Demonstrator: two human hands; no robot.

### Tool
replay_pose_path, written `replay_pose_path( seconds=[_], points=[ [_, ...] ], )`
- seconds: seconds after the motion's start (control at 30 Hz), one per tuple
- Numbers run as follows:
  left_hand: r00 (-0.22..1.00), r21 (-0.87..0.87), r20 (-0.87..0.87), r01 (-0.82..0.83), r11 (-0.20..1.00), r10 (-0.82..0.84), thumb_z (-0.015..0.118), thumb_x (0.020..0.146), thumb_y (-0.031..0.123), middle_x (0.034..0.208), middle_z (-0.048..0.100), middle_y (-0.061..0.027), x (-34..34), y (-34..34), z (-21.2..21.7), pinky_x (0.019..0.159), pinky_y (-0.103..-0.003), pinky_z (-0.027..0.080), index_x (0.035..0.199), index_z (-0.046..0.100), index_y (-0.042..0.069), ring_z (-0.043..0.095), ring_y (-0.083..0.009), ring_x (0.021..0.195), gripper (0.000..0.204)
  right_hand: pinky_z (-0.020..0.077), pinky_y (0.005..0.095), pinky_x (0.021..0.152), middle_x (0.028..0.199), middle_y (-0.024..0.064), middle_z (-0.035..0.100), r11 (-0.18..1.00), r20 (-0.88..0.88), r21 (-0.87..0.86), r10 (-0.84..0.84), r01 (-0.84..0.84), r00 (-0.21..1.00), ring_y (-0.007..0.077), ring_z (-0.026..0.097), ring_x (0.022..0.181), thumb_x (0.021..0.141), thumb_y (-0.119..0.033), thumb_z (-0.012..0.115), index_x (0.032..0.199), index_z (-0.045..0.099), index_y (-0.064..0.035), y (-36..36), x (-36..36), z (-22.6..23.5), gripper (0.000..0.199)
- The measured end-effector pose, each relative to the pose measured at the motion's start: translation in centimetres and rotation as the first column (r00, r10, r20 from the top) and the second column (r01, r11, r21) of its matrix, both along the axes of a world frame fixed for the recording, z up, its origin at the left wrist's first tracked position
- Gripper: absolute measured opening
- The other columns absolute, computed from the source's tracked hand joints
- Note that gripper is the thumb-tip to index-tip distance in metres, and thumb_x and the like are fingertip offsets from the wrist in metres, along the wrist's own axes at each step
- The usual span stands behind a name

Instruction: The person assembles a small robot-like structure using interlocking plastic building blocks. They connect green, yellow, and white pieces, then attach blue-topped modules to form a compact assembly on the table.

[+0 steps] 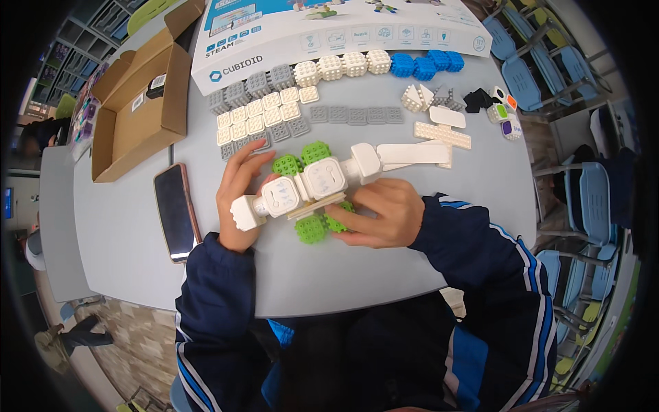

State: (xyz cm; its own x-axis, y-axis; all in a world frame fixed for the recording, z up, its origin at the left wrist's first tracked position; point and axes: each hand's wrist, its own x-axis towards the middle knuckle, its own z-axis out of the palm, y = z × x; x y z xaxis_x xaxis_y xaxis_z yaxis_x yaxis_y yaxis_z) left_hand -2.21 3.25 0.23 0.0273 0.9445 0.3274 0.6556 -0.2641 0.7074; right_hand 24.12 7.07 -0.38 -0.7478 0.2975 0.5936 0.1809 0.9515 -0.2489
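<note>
A long model of white cube blocks (pixel 322 180) with green studded wheels (pixel 310 229) lies across the grey table (pixel 123 240). My left hand (pixel 237 196) grips its left end, fingers curled behind the white blocks. My right hand (pixel 384 214) holds the model from the front, fingers by the lower green wheels. A flat white plate piece (pixel 412 153) sticks out at the model's right end.
Loose white and grey flat tiles (pixel 257 117), a row of grey, white and blue studded cubes (pixel 343 67), small coloured cubes (pixel 504 113), a dark phone (pixel 175 211), an open cardboard box (pixel 137 110) and the printed kit box (pixel 329 31) surround it. Blue chairs (pixel 583 199) stand at right.
</note>
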Motion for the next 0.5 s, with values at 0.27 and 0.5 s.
replay_pose_path(
  seconds=[0.27, 0.5],
  points=[
    [0.976, 0.024, 0.174, 0.125, 0.992, -0.127, 0.061, 0.084, -0.005, 0.135, 0.055, -0.0173, -0.8, 0.3, -2.2, 0.094, -0.033, 0.048, 0.121, 0.062, -0.003, 0.063, -0.0263, 0.108, 0.037, 0.0424, 0.0290, 0.045, 0.060, 0.0003, 0.048, 0.989, -0.087, 0.039, -0.137, 0.141, 0.987, 0.0149, 0.051, 0.047, 0.070, -0.018, 0.082, 0.100, 0.070, -0.0025, -0.8, -1.9, -0.8, 0.036],
    [0.954, -0.079, 0.137, 0.279, 0.957, -0.267, 0.061, 0.072, -0.003, 0.140, 0.043, -0.0199, -2.2, -1.1, -2.3, 0.112, -0.040, 0.029, 0.146, 0.035, -0.003, 0.041, -0.0327, 0.133, 0.078, 0.0469, 0.0300, 0.048, 0.065, 0.0053, 0.061, 0.983, -0.124, -0.153, -0.122, 0.103, 0.985, 0.0193, 0.059, 0.050, 0.072, -0.019, 0.085, 0.112, 0.066, -0.0022, 0.0, -2.6, -0.8, 0.047]
  ],
)
